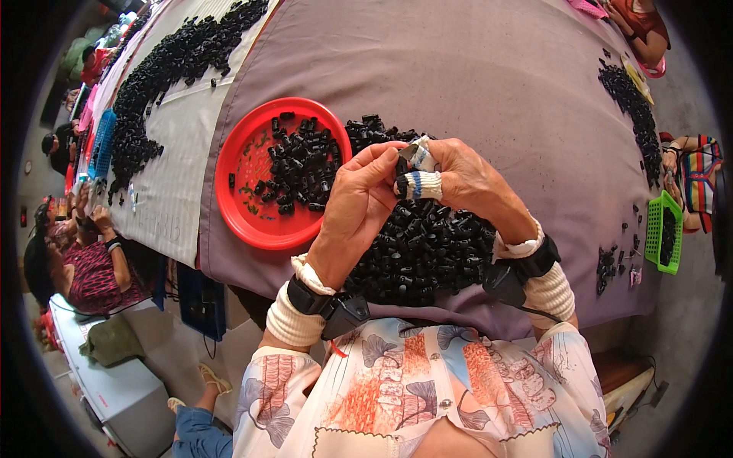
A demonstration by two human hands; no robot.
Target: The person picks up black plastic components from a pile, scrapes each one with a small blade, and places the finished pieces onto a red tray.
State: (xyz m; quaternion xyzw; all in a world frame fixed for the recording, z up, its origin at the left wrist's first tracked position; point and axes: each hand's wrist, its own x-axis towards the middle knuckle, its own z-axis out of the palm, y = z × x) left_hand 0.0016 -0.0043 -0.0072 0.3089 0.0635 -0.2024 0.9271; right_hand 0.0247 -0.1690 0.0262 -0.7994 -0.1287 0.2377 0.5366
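Black parts [427,263] lay heaped on the worktop [473,61], and one, the held part [401,169], was up between the two hands, mostly covered by fingers. At far left, co-workers [99,267] sat near the view's dim edge; what their hands did was too small to tell. Beside them a blue basket [101,145] stood by a long pile [137,114] on a pale cloth [191,130], cut off at the top. Next came a red tray [267,238] with more parts inside, which buried much of its patterned floor. The left hand [355,202] pinched the held part in its fingers. A grey sliver [409,151] showed at the same spot, its shape unclear. The right hand [473,179], with knit covers [424,185] on its fingers, curled in there too; I could not tell whether it gripped the sliver, the part or both. Both hands hid some of the heap below. Farther right lay a smaller pile [632,114], then a green basket [654,229] holding dark pieces, and a co-worker in stripes [699,179], cut off by the view's edge.
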